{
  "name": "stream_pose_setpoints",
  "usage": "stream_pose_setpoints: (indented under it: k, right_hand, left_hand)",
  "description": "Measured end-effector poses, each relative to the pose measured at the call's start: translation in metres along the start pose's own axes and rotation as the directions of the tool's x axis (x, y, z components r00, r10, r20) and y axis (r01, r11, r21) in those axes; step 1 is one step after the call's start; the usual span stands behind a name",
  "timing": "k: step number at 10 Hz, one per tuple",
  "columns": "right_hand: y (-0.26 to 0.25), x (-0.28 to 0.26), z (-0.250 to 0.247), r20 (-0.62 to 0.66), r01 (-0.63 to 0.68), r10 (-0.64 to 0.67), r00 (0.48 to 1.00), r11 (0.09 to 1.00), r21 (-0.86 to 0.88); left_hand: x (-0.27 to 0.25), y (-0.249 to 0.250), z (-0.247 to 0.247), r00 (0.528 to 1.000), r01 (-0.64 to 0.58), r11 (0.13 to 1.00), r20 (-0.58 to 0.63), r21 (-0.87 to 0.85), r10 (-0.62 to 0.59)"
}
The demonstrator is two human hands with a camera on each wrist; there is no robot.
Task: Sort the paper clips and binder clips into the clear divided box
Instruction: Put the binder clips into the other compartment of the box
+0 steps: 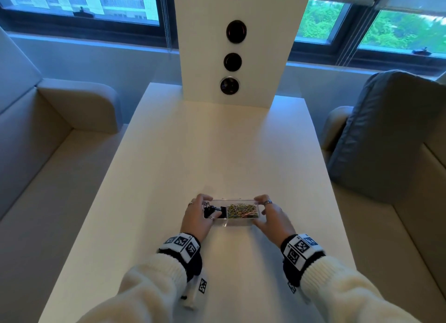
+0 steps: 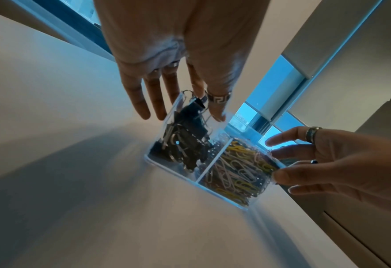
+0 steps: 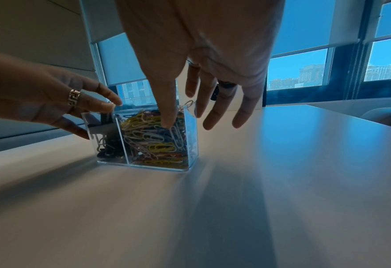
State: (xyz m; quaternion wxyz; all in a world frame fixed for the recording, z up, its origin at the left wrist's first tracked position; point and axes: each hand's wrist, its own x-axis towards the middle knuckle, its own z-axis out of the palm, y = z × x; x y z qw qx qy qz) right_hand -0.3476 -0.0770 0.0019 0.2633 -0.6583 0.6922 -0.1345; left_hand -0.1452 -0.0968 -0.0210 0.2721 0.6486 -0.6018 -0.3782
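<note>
The clear divided box (image 1: 239, 223) (image 2: 178, 174) (image 3: 191, 130) stands on the white table (image 1: 217, 141) near its front edge. Black binder clips (image 1: 213, 210) (image 2: 185, 143) (image 3: 107, 143) fill its left compartment. Coloured paper clips (image 1: 242, 210) (image 2: 235, 172) (image 3: 153, 141) fill the right one. My left hand (image 1: 208, 208) (image 2: 183, 114) (image 3: 102, 119) brackets the left end, with straight fingers outside it and the thumb over the binder clips. My right hand (image 1: 259, 210) (image 2: 273, 159) (image 3: 188, 125) brackets the right end; its thumb touches the near wall and its fingers are spread and straight.
A white pillar (image 1: 241, 45) with three round black sockets rises at the table's far end. Beige sofas flank the table, and a grey cushion (image 1: 386, 129) leans on the right one. Windows run along the back wall.
</note>
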Motion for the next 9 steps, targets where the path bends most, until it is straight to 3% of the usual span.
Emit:
stream_pose_setpoints:
  k: [2,3,4,5,6,8,9]
  right_hand:
    - [-0.005,-0.004,-0.005,0.024,-0.030,0.030,0.999,1.000,-0.008]
    - [-0.006,-0.007,-0.008,0.026,-0.036,0.037,0.999,0.999,-0.033]
    - [-0.006,-0.010,-0.009,0.019,-0.027,0.029,0.999,0.997,-0.068]
    - [-0.007,-0.014,-0.009,0.017,-0.025,0.026,1.000,0.994,-0.104]
    - [-0.006,-0.016,-0.011,0.026,-0.025,0.029,0.999,0.990,-0.141]
    - [-0.003,-0.018,-0.024,0.101,-0.052,0.075,0.992,0.974,-0.219]
    - [0.001,-0.021,-0.038,0.095,-0.035,0.057,0.994,0.974,-0.222]
  left_hand:
    - [-0.005,-0.002,-0.011,0.997,-0.075,0.997,0.022,-0.023,0.075]
    - [-0.011,-0.008,-0.017,0.986,-0.168,0.964,0.041,0.207,0.163]
    - [-0.018,-0.014,-0.021,0.970,-0.233,0.855,0.045,0.463,0.240]
    - [-0.025,-0.014,-0.022,0.966,-0.238,0.762,0.066,0.602,0.249]
    - [-0.027,-0.013,-0.025,0.964,-0.240,0.671,0.089,0.702,0.252]
    - [-0.033,0.002,-0.031,0.988,-0.152,0.726,0.090,0.671,0.124]
    - [-0.036,0.020,-0.035,0.991,-0.123,0.690,0.130,0.713,0.041]
